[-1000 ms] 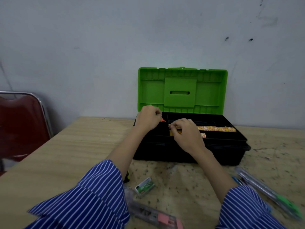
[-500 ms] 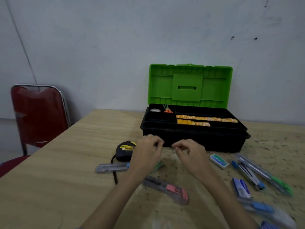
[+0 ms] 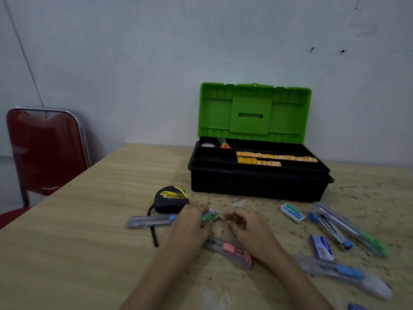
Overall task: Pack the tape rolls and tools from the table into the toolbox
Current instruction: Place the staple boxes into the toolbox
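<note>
Currently, items remain on the desk (image 3: 78,220) ahead of the open toolbox (image 3: 257,184), which sits at roughly 1 o'clock from the hands; proceeding left to right: the grey utility knife with a blue slider (image 3: 149,221) lies flat at 10 o'clock of the left hand; it is judged light, rigid and smooth, best taken across the body mid-length, clear of the blade end; the tape measure (image 3: 171,199), at 11 o'clock and just behind the knife, is judged the heaviest piece, compact and hard-cased; take it around the case, not by the black strap. The left hand (image 3: 190,229) has its grip curled around a small green box (image 3: 209,217); this is judged a light card or plastic pack, crushable, so hold it by its long sides. The right hand (image 3: 248,231) hovers just beside it, fingers loosely curled, holding nothing. A pink-slider knife (image 3: 230,251) lies at 6 o'clock between the wrists. Farther right, at 3 o'clock, lie another small green-and-white box (image 3: 292,213), a small blue box (image 3: 321,247) and several long knives (image 3: 350,229); all are judged light and slippery.
</note>
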